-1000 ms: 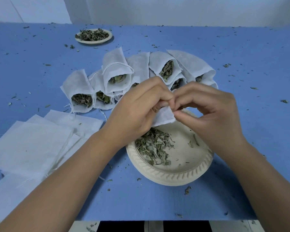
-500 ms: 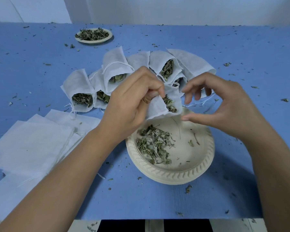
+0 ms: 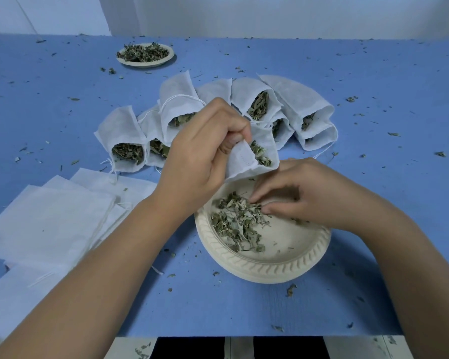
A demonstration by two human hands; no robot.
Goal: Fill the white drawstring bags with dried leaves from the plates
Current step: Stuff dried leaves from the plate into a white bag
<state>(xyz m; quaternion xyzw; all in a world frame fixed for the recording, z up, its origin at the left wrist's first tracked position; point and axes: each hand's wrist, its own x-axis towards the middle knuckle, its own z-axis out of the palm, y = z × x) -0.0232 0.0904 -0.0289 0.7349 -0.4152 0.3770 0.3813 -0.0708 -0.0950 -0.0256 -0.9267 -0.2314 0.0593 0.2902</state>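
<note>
Left hand (image 3: 200, 161) holds a white drawstring bag (image 3: 246, 161) above the far rim of the near plate (image 3: 265, 270); its fingers (image 3: 240, 128) pinch the edge of the bag's open mouth, with leaves visible inside. Right hand (image 3: 303, 193) rests in the near plate, its fingertips drawn together and pinching dried leaves (image 3: 239, 221) at the pile's right edge. The blue counter (image 3: 373, 294), strewn with crumbs, meets a pale wall (image 3: 270, 14). Filled bags (image 3: 122, 130) fan out behind, flat bags (image 3: 49, 224) lie at left, and the far plate (image 3: 145, 64) stands well apart. Bare counter extends rightward.

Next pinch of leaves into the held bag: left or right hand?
Right. The right hand has its fingertips at the dried leaves on the near plate, while the left hand is busy pinching the bag above it.
</note>
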